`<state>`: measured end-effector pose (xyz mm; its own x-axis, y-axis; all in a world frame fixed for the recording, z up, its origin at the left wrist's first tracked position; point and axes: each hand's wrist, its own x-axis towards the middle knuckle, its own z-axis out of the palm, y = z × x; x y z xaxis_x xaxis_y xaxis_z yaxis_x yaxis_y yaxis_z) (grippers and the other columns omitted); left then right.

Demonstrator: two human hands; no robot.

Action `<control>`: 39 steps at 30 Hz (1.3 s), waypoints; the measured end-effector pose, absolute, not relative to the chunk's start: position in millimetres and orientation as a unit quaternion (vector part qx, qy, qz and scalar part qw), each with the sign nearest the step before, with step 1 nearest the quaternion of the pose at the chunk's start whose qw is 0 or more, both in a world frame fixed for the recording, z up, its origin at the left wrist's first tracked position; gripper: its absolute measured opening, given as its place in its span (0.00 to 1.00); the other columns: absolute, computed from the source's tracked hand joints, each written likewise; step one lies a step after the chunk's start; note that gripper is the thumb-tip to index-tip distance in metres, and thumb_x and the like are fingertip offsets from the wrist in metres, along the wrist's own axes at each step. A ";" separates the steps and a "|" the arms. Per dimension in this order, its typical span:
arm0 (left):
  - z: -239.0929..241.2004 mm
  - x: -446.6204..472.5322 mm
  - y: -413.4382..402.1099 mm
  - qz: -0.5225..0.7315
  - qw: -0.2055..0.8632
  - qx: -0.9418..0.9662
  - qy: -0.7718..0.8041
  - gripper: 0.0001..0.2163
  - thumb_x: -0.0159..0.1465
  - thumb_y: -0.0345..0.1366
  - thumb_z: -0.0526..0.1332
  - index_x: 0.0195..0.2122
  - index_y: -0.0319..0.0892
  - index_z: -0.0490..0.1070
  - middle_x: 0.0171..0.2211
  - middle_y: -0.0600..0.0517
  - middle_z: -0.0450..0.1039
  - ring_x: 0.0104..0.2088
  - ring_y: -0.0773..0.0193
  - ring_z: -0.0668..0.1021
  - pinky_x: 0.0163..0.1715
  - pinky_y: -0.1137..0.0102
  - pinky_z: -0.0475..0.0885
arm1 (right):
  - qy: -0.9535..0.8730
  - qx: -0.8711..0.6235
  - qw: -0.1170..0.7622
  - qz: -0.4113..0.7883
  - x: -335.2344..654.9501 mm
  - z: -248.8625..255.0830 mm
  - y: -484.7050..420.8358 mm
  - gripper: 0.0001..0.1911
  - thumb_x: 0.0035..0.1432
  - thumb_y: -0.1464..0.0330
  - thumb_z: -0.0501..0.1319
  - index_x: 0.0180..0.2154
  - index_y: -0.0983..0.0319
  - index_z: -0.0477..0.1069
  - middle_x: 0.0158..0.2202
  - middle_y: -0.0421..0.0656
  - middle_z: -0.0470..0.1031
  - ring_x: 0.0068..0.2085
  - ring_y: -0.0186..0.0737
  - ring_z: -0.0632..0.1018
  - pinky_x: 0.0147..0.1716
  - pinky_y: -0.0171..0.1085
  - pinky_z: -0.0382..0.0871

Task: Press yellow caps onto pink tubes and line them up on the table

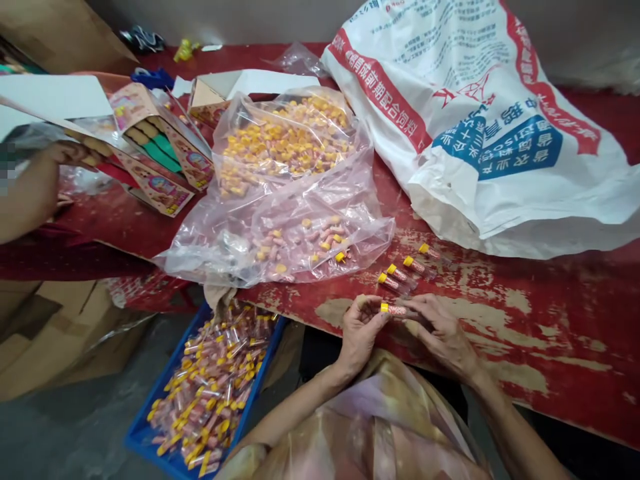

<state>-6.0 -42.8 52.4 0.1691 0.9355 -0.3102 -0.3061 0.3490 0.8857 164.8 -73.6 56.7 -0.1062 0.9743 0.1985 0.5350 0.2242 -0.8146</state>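
- A patterned cloth [380, 427] lies over the person's lap, nearest the camera, below the near edge of the worn red surface [525, 320].
- A big white printed sack [480, 120] slumps over the far right of the surface; a clear bag of yellow-capped pieces [285, 193] sprawls at the left edge.
- A blue crate [145, 433] of filled tubes stands on the floor under that left edge.
- Four capped tubes [403, 270] lie just beyond the hands.
- The small tube [396, 310] is at the near edge, between both hands; it looks light, stiff and slick, best taken by its ends.
- The left hand [360, 330] pinches the yellow cap end with curled fingers [376, 313].
- The right hand [443, 333] pinches the other end, fingers nearly closed.
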 end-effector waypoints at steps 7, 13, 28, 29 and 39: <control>51.9 -12.1 -47.6 0.410 0.626 0.463 0.474 0.12 0.62 0.39 0.60 0.42 0.40 0.77 0.40 0.47 0.76 0.41 0.63 0.76 0.46 0.68 0.69 | -0.720 -0.544 0.382 0.201 141.3 53.2 -73.8 0.12 0.64 0.70 0.54 0.49 0.62 0.64 0.43 0.46 0.72 0.44 0.36 0.74 0.43 0.34 0.69; 57.7 -12.9 -39.8 0.344 0.602 0.571 0.439 0.12 0.63 0.33 0.55 0.42 0.40 0.77 0.37 0.47 0.75 0.39 0.62 0.75 0.43 0.68 0.69 | -0.753 -0.627 0.175 0.097 134.6 64.4 -70.5 0.08 0.64 0.68 0.54 0.43 0.62 0.68 0.35 0.45 0.72 0.29 0.40 0.75 0.25 0.36 0.65; 57.6 -65.7 30.1 0.451 0.269 0.613 0.590 0.12 0.60 0.28 0.55 0.40 0.45 0.76 0.37 0.46 0.75 0.42 0.55 0.76 0.45 0.61 0.70 | -0.817 -0.554 -0.138 0.083 109.0 78.8 -45.4 0.22 0.50 0.88 0.45 0.32 0.63 0.72 0.32 0.47 0.73 0.26 0.42 0.76 0.20 0.37 0.54; 56.6 -65.4 38.2 0.448 0.262 0.619 0.590 0.12 0.60 0.29 0.55 0.38 0.45 0.76 0.35 0.46 0.76 0.41 0.54 0.76 0.46 0.59 0.70 | -0.818 -0.551 -0.137 0.089 110.1 77.9 -45.1 0.22 0.50 0.88 0.45 0.33 0.63 0.71 0.32 0.47 0.73 0.26 0.42 0.76 0.20 0.37 0.54; 53.2 -74.2 42.0 0.402 0.138 0.686 0.590 0.11 0.64 0.34 0.53 0.34 0.42 0.75 0.32 0.45 0.76 0.36 0.56 0.75 0.40 0.62 0.70 | -0.642 -0.587 0.233 0.435 178.5 68.5 -56.1 0.15 0.64 0.59 0.51 0.39 0.62 0.69 0.36 0.43 0.72 0.36 0.37 0.72 0.36 0.35 0.64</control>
<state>-74.2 42.0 53.2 -0.0203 0.9211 0.3889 0.6993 -0.2649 0.6639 178.5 -56.1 68.5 -0.2022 0.9561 -0.2121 0.5502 -0.0683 -0.8322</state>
